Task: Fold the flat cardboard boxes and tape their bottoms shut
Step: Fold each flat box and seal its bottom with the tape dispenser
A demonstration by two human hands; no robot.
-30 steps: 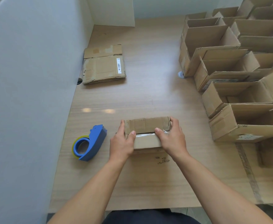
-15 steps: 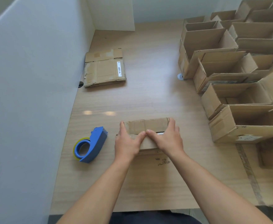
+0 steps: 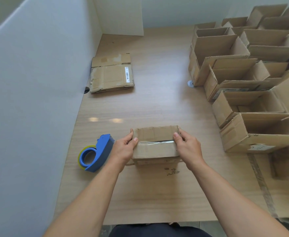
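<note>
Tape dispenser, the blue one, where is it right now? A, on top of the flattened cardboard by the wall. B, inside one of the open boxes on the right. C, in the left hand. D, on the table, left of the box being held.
D: the blue tape dispenser lies on the table beside the left hand, which, with the right hand, grips the small cardboard box.

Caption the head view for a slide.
Left hand and right hand grip a taped cardboard box by its ends; blue tape dispenser beside it.

Matt brown cardboard box carried a glossy clear tape strip. At nine o'clock, smooth blue plastic dispenser; wood-grain tabletop showed sheen.
</note>
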